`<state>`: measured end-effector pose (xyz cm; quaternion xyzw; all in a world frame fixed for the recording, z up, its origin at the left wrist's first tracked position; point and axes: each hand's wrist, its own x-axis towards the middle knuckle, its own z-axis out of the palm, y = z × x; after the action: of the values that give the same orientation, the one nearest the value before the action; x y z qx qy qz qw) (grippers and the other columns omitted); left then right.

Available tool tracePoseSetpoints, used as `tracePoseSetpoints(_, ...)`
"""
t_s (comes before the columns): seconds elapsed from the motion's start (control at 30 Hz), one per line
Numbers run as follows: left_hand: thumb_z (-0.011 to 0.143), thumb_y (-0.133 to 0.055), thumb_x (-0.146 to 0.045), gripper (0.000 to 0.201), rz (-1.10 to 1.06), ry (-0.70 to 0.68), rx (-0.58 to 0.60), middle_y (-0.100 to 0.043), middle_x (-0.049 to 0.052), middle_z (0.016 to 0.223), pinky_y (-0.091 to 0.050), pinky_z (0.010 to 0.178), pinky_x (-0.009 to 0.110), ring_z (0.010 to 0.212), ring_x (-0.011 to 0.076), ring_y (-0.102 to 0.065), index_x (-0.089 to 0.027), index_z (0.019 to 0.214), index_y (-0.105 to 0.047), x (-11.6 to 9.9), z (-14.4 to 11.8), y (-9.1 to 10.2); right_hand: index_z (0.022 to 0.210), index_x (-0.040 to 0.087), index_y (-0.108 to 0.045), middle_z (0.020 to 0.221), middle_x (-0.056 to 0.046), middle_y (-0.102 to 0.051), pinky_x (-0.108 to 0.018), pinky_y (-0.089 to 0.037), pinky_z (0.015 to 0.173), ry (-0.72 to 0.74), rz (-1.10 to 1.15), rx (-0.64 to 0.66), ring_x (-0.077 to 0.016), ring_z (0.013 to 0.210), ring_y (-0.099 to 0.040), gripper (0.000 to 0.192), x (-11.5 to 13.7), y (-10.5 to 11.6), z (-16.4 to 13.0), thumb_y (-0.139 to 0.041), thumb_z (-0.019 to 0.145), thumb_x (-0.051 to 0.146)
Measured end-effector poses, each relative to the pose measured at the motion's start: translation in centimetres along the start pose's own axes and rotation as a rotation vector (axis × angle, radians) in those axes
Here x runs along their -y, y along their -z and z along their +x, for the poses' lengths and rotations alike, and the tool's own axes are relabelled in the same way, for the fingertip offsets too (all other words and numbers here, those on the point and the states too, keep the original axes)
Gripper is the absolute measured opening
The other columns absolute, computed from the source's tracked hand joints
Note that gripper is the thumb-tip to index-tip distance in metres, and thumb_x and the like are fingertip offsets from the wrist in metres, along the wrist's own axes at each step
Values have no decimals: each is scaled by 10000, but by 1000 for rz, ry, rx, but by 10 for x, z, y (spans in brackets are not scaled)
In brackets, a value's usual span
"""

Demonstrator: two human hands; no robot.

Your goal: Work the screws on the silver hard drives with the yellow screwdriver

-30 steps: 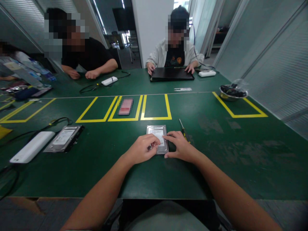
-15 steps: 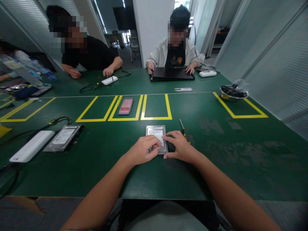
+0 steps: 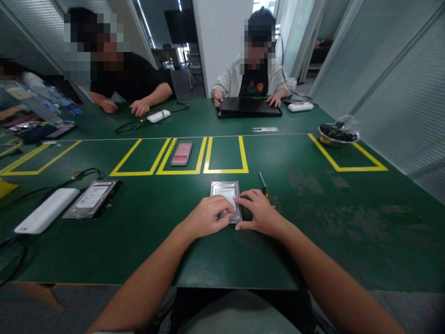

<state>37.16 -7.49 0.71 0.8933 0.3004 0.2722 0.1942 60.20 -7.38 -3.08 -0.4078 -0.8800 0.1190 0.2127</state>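
Observation:
A hard drive (image 3: 225, 187) with a silver rim and white label lies flat on the green table in front of me. My left hand (image 3: 212, 213) rests over its lower left part, fingers curled and pinched together. Small dark, shiny bits show under those fingers, too small to name. At the drive's right edge is my right hand (image 3: 259, 211), its thumb and fingers apart; the index fingertip is at the label's edge. Just beyond that hand lies a screwdriver (image 3: 264, 187) with a yellow and black handle, its shaft pointing away from me.
On the left sit a second hard drive (image 3: 91, 199), a white power bank (image 3: 47, 211) and black cables. Yellow tape frames (image 3: 225, 171) mark the table; one holds a pink blurred item (image 3: 181, 153). A metal bowl (image 3: 338, 138) stands right. Two people sit opposite, one holding a black panel (image 3: 249, 106).
My hands and the drive have barely moved. Across the table, the hand of the person in black has shifted left, away from the white block.

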Motion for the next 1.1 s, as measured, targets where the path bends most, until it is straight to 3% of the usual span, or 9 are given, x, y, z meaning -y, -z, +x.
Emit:
tracePoseSetpoints(0.27,798,-559,-122,106,2,4,4,-644,30,834,-460,704,248,751,135,-585,-165,867,-627,2,-1,-3,1507,200,-300,1352,-166,-522,-568,-374,997,-52,-2,40,-367,1212,-434,1031,0,5,-3,-768,680,601)
tracePoseSetpoints(0.63,901,-509,-187,116,-5,20,48,-642,49,878,-474,749,277,806,152,-589,-164,919,-621,-9,2,-8,1451,229,-404,1347,-155,-528,-541,-384,978,-32,-17,73,-362,1218,-437,912,-1,13,-5,-802,683,516)
tracePoseSetpoints(0.9,960,-453,-206,165,167,-36,180,-647,64,911,-439,822,324,887,190,-576,-164,943,-612,-17,6,-23,1406,215,-467,1343,-163,-533,-544,-370,957,-73,-79,94,-373,1204,-442,842,1,19,-6,-797,687,502)
tracePoseSetpoints(1.1,973,-445,-243,204,292,-14,191,-637,63,898,-372,783,346,886,204,-554,-184,931,-635,-22,6,-32,1380,242,-498,1317,-150,-549,-531,-367,944,-85,-91,90,-365,1185,-455,775,-1,20,-8,-785,699,474)
